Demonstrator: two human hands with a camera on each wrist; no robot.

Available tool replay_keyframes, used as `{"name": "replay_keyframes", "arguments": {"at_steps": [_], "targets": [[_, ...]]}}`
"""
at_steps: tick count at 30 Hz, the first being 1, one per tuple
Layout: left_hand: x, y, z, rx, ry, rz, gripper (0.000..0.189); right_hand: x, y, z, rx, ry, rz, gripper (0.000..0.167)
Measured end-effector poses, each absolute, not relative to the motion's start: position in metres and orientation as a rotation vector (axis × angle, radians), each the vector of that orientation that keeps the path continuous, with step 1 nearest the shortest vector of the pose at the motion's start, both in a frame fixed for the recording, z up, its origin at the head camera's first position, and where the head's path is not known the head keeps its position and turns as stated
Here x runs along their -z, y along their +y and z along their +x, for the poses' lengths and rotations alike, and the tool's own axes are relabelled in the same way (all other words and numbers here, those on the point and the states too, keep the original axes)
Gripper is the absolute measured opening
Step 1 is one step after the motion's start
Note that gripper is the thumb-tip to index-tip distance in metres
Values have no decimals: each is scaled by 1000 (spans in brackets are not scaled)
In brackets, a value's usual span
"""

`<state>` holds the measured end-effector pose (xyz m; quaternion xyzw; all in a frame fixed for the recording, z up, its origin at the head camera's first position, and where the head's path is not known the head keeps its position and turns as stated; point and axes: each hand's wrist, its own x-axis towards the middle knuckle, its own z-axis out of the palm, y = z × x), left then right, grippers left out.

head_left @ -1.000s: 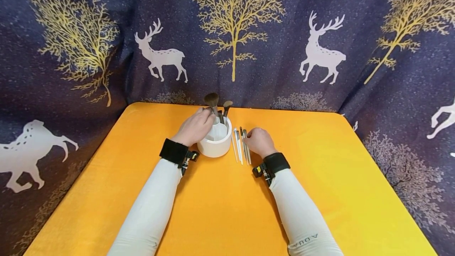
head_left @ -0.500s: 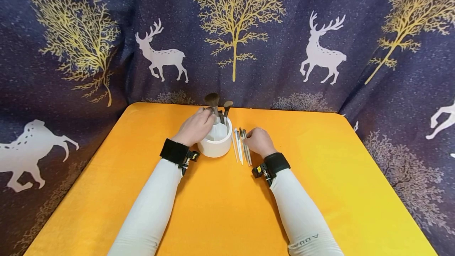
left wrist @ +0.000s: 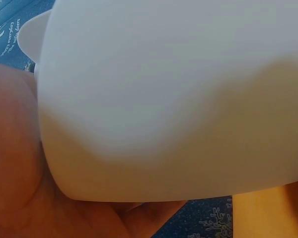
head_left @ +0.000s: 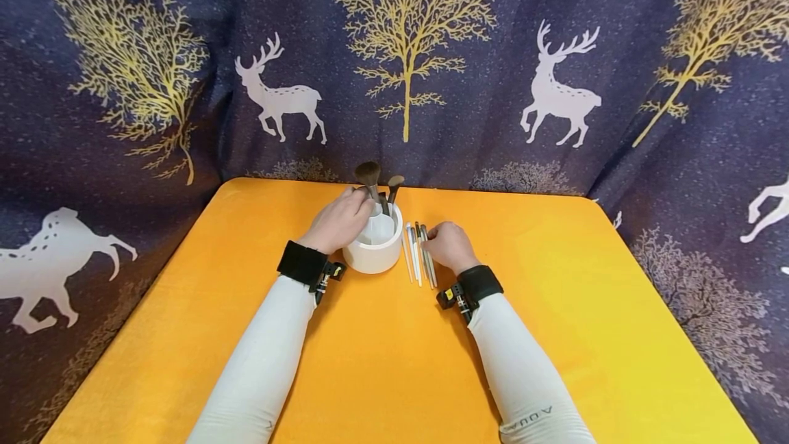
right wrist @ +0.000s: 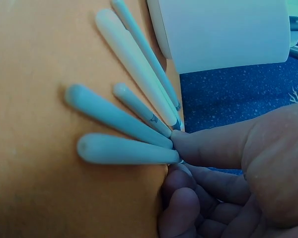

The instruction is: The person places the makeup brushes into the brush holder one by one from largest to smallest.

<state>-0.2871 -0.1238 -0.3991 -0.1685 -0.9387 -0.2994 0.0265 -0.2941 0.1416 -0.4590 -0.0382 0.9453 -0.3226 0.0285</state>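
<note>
A white round brush holder [head_left: 373, 259] with inner compartments stands on the table. My left hand [head_left: 339, 220] holds it from its left side; in the left wrist view the holder wall [left wrist: 139, 94] fills most of the picture beside the palm [left wrist: 15, 153]. Large makeup brushes [head_left: 368, 172] stand bristles up inside it. Right of the holder lies a row of several slim makeup brushes [head_left: 415, 255]. My right hand [head_left: 451, 247] is at the row's right end. Its thumb and finger pinch the outermost makeup brush [right wrist: 124, 149] near its far end, with other handles [right wrist: 116, 115] close by.
An orange cloth covers the table [head_left: 394, 368]. Behind it hangs a dark blue curtain [head_left: 468, 108] with deer and trees, close to the table's back edge. Both wrists wear black straps with small cameras [head_left: 456, 295].
</note>
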Motion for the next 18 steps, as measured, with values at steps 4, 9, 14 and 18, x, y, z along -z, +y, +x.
{"name": "replay_keyframes", "arguments": {"at_steps": [4,9,14,18], "targets": [[400,-123,-288,930,-2902,-520,50,460,142,-293,995,2935,-122,15],[401,-123,-288,935,-2898,-522,49,461,143,-292,999,2937,-110,11],[400,-124,-288,929,-2898,-522,50,459,143,-291,1023,2918,-83,10],[400,-124,-288,921,-2902,-522,50,458,143,-292,1012,2929,-76,13]]}}
